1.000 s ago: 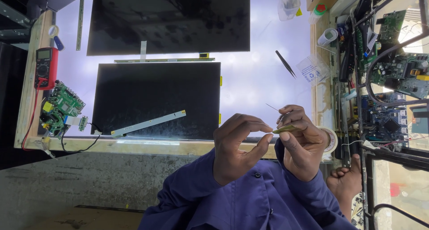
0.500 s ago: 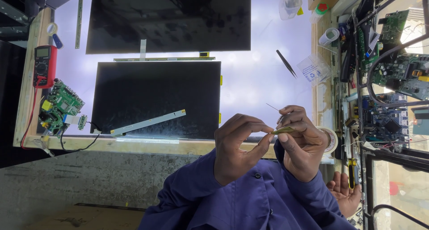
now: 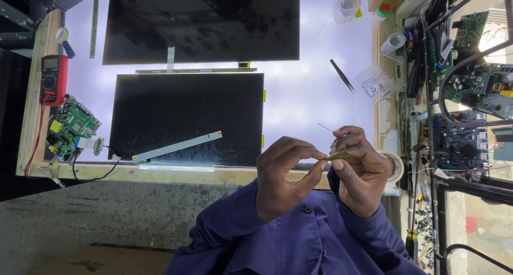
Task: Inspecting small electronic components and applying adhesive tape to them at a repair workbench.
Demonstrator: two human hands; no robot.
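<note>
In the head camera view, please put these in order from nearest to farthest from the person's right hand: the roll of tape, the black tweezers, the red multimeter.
From the right hand:
1. Roll of tape, just beside the hand, on its right.
2. Black tweezers, above the hand, on the lit table.
3. Red multimeter, far across at the table's left edge.

Both arms are covered by long sleeves [image 3: 235, 227] of dark blue cloth, creased at the elbows and reaching the wrists. A small dark button [image 3: 307, 210] is seen on one cuff. The left hand [image 3: 283, 181] and right hand [image 3: 360, 171] are left bare.
</note>
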